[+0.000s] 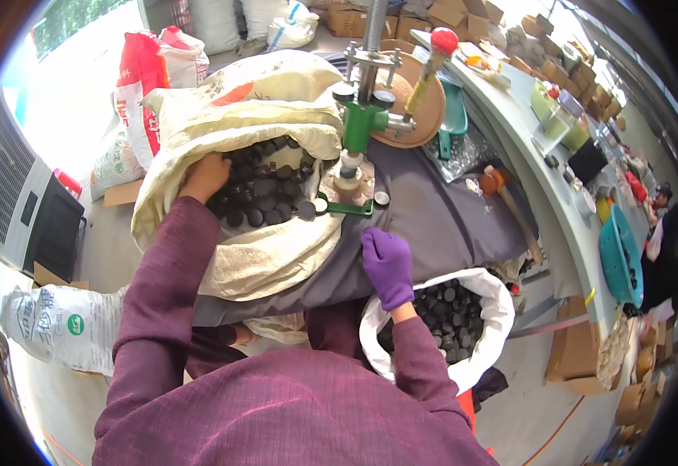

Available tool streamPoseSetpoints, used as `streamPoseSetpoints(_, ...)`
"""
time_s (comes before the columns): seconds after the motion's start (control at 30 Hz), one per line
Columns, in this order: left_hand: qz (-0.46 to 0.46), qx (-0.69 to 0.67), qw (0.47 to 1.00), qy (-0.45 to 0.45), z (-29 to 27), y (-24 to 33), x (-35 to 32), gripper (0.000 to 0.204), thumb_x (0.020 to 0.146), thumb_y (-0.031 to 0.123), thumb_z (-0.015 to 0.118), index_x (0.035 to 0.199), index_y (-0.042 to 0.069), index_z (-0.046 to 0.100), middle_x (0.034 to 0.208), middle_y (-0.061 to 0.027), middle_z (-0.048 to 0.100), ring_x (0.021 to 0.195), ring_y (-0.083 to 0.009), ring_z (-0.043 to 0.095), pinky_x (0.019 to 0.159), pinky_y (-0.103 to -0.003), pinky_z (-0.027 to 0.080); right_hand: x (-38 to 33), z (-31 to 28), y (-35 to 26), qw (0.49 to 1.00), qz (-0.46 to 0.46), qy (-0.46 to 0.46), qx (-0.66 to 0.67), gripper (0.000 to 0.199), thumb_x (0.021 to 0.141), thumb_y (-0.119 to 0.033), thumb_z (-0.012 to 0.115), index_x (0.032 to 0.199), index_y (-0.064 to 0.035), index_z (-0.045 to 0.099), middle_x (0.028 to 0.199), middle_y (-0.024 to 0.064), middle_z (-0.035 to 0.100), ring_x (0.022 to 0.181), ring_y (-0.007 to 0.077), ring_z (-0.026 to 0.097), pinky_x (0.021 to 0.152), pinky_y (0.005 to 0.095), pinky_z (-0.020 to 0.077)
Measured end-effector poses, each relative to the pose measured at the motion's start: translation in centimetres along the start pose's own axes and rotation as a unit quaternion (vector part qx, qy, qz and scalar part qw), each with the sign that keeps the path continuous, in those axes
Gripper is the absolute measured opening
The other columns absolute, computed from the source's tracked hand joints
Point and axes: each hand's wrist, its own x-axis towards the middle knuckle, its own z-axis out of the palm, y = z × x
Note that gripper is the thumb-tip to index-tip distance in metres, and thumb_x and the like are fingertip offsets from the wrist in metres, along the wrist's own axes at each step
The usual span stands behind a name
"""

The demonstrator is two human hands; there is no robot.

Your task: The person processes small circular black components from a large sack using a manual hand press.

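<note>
- A long-sleeved purple top with a heathered, slightly mottled weave fills the lower middle of the frame.
- Both sleeves are the same purple cloth, reaching to the wrists, with soft creases along the forearms.
- The left hand point(205, 177), in the upper left of centre, is bare, with no glove; the sleeve ends in a plain cuff just behind it.
- The right hand point(388, 266), near the centre of the frame, wears a snug purple glove, brighter and smoother than the sleeve, covering it to the wrist.
</note>
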Motion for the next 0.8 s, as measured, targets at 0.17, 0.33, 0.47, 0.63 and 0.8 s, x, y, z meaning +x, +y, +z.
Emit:
streamPoseSetpoints(0.17,0.146,-0.001,0.979,0.139,3.4,-7.7,5.0,0.042,0.093,0.024,0.056,0.129,0.003,0.058,0.135,-0.0223,0.054,0.131,-0.0358,0.045,0.111,-0.044,0.033,0.1,-0.8,-0.3,0.999,0.016,-0.035,-0.016,0.012,0.087,-0.018,0.063,0.091,-0.0068,0.068,0.076,0.0139,0.065,0.070,0.0338,0.063,0.063,0.0450,0.0477)
streamPoseSetpoints(0.33,0.391,0.111,0.867,0.289,6.5,-5.9,3.8,0.045,0.094,0.030,0.055,0.130,0.001,0.057,0.133,-0.0220,0.056,0.129,-0.0348,0.047,0.110,-0.043,0.034,-0.3,-0.3,0.0,1.000,-0.020,-0.005,0.021,0.015,0.087,-0.018,0.063,0.095,-0.0053,0.067,0.081,0.0164,0.067,0.074,0.0352,0.064,0.067,0.0441,0.0497)
streamPoseSetpoints(0.47,0.452,-0.029,0.864,0.221,6.6,-11.6,0.4,0.047,0.094,0.031,0.054,0.130,0.001,0.056,0.133,-0.0218,0.056,0.129,-0.0343,0.048,0.110,-0.042,0.034,0.1,-0.7,-0.8,0.999,0.007,-0.017,-0.029,0.014,0.089,-0.021,0.059,0.089,-0.0074,0.064,0.072,0.0132,0.062,0.069,0.0341,0.062,0.064,0.0449,0.0475)
streamPoseSetpoints(0.63,0.397,-0.090,0.903,0.139,7.7,-14.3,0.2,0.048,0.095,0.033,0.054,0.131,0.001,0.056,0.133,-0.0214,0.057,0.128,-0.0337,0.048,0.109,-0.041,0.035,0.7,-0.2,-0.8,0.999,0.012,-0.037,-0.012,0.013,0.089,-0.021,0.059,0.088,-0.0084,0.063,0.069,0.0123,0.060,0.067,0.0333,0.061,0.063,0.0444,0.0466)
streamPoseSetpoints(0.8,0.236,-0.070,0.968,0.058,6.1,-9.7,-0.7,0.050,0.095,0.035,0.054,0.132,0.001,0.055,0.132,-0.0211,0.057,0.128,-0.0330,0.049,0.109,-0.040,0.035,1.2,-1.0,-1.4,0.999,0.018,-0.045,-0.021,0.012,0.087,-0.017,0.063,0.093,-0.0076,0.066,0.070,0.0127,0.061,0.066,0.0331,0.060,0.063,0.0437,0.0465)
